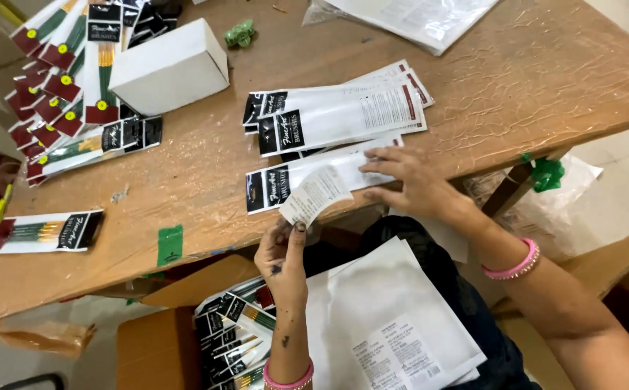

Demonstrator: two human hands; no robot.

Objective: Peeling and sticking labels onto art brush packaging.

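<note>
Head view, the only one: my left hand (283,254) comes up from below the table edge, thumb and fingertips pinched on the lower corner of a small white label (315,193), which slants up over a brush packet (307,179) lying flat at the near edge of the wooden table (545,79). My right hand (409,182) lies nearly flat, fingers spread, pressing the right end of that packet; it grips nothing, only pins it. Just behind it sits a stack of packets (343,115), backs up. Far left a fan of packets (54,94) shows red tags, with a white box (170,68) beside it and a single packet (44,232) near the left edge. A clear bag (415,18) lies at the far edge, white sheets (386,318) rest on my lap. My read: the label is paper-thin, floppy and likely sticky, so best held by one corner; the packet is light, glossy, apt to slide unless pinned flat
</note>
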